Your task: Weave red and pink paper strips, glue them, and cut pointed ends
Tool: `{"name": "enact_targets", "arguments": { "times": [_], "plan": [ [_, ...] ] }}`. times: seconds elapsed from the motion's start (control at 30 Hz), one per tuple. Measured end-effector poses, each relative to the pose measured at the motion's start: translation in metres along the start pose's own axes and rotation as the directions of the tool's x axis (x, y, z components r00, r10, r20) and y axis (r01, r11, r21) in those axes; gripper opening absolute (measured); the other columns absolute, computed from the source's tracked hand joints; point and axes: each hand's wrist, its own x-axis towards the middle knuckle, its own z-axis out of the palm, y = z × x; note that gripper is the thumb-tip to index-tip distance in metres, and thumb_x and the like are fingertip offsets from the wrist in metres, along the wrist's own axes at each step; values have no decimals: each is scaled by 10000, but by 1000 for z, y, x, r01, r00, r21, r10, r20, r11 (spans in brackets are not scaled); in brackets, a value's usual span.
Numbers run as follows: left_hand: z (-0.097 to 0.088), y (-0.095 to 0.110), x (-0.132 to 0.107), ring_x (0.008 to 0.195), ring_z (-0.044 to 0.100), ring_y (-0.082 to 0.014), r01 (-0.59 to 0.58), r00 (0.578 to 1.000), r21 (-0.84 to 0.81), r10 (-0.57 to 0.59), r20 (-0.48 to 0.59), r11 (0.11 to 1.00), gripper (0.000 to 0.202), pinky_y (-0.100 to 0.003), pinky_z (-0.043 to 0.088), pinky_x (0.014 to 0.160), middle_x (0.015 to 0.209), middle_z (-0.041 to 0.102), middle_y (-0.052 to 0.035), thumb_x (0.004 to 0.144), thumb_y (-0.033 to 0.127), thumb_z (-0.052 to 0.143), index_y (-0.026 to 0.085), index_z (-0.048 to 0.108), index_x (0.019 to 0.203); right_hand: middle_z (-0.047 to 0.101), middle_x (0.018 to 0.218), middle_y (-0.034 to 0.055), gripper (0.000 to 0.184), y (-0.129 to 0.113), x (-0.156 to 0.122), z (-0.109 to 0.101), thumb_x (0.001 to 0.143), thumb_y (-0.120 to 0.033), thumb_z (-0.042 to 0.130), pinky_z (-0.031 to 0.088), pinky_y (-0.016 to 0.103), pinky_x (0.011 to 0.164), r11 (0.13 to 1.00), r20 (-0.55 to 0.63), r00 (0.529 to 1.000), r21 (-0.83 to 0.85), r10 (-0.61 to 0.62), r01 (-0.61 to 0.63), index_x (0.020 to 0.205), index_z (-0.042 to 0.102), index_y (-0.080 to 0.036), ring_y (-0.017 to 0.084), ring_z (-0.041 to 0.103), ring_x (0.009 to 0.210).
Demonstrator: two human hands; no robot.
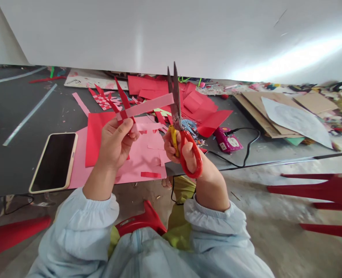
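Between the thumb and fingers of my left hand (115, 141) is a woven piece of red and pink paper strips (124, 114). A long pink strip (153, 105) sticks out of it to the right, its end beside the scissor blades. My right hand (188, 154) is closed on scissors (175, 104) with a red and yellow handle, blades pointing up and slightly apart. Under my hands lie a pink paper sheet (81, 154) and a red sheet (97, 131). A small red strip (150, 175) rests near the table edge.
A phone (53, 160) lies at left on the dark table (11, 116). Red paper sheets (194, 101) pile up behind my hands, near a checkered woven piece (103, 101). A magenta box (228, 139) with a black cable and cardboard sheets (254, 112) are at right. A white panel (159, 34) rises behind.
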Motion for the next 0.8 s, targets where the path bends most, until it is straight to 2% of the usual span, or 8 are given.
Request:
{"name": "enact_targets", "arguments": {
  "times": [0.1,0.2,0.3,0.43,0.53,0.6,0.77,0.8],
  "plan": [
    [1,-6,2,473,488,-36,15,998,103,-9,-62,995,283,-188,461,499,544,553,65,604,313,879,185,627,597,332,736,-47,551,-1,4,2,850,-792,498,201,305,469,997,-95,995,72,-11,18,1059,492,-282,101,207,512],
    [0,-13,4,465,484,-47,-23,997,210,38,-67,977,251,-188,422,460,515,540,57,620,276,835,181,611,559,363,730,-56,559,-1,6,1,856,-785,499,200,288,449,994,-177,984,98,-27,45,1065,497,-267,79,222,479],
    [-2,-19,6,467,484,-55,-41,996,287,62,-63,957,197,-197,418,460,527,558,49,663,277,816,183,654,605,376,724,-64,539,1,9,-2,869,-755,523,207,266,444,988,-198,980,148,-15,45,1044,507,-245,56,243,470],
    [-3,-20,8,486,499,-48,-17,996,281,41,-79,959,231,-198,440,492,609,607,42,647,328,866,180,697,699,397,711,-66,483,2,11,0,889,-690,565,233,250,445,984,-211,977,164,-41,76,1034,516,-232,50,286,478],
    [-1,-18,9,498,513,-51,61,996,262,-43,-74,963,291,-191,430,483,635,624,36,584,324,908,175,695,715,515,770,-33,430,2,15,3,882,-624,629,298,241,453,995,-315,948,68,-42,67,1017,526,-228,57,362,521],
    [-1,-17,8,508,515,-59,128,992,275,-126,-27,953,299,-193,425,482,613,615,31,573,325,915,170,695,704,567,843,-1,420,2,19,5,858,-588,680,363,245,484,1000,-387,922,-2,-20,21,1028,529,-235,77,433,590],
    [-2,-17,6,550,549,-75,184,967,356,-234,101,916,260,-206,442,518,637,652,12,616,319,913,178,731,738,530,873,10,398,6,29,1,843,-544,702,434,278,566,999,-487,872,-45,-48,30,991,481,-250,132,522,743],
    [-2,-17,5,557,564,-79,196,960,372,-255,118,908,265,-208,452,530,643,662,9,608,314,921,182,733,739,515,885,7,392,7,30,0,846,-533,699,434,280,575,998,-474,879,-52,-50,29,987,462,-255,131,521,753]
  ]
}}
